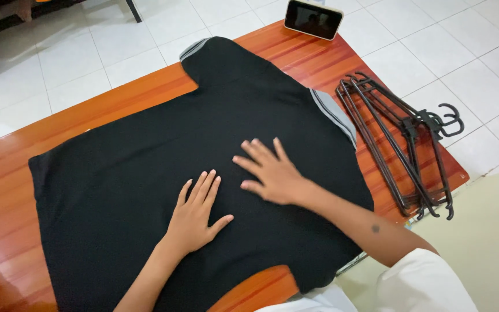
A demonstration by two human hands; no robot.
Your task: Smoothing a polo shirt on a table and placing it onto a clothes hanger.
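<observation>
Tabletop [24, 150] first: it's glossy reddish-orange wood with long plank grain, sitting at an angle in my head view so one corner points toward the back of the room. Floor [53, 63] all around is white square tile with thin grout lines, and there's a dark furniture leg [133, 10] up near the top edge. Bottom right, a pale greenish surface [492, 231] runs alongside the table.

Spread flat across most of the wood is a black shirt [145, 150] with grey striped sleeve cuffs [333, 115], covering the middle of the top and hanging a bit over the near edge. Both my hands are lying on it, palms down. Left hand [194, 214] rests on the lower middle of the fabric, fingers [203, 185] straight and close together, thumb out to the side, gripping nothing. Right hand [267, 170] sits just beside it, a little further up, fingers [255, 151] fanned apart, also just pressing flat, nothing pinched.

Off to the right of the shirt, a stack of black plastic hangers [405, 150] lies on the bare wood near the edge. At the far corner a small screen device [313, 19] stands propped with a light frame.
</observation>
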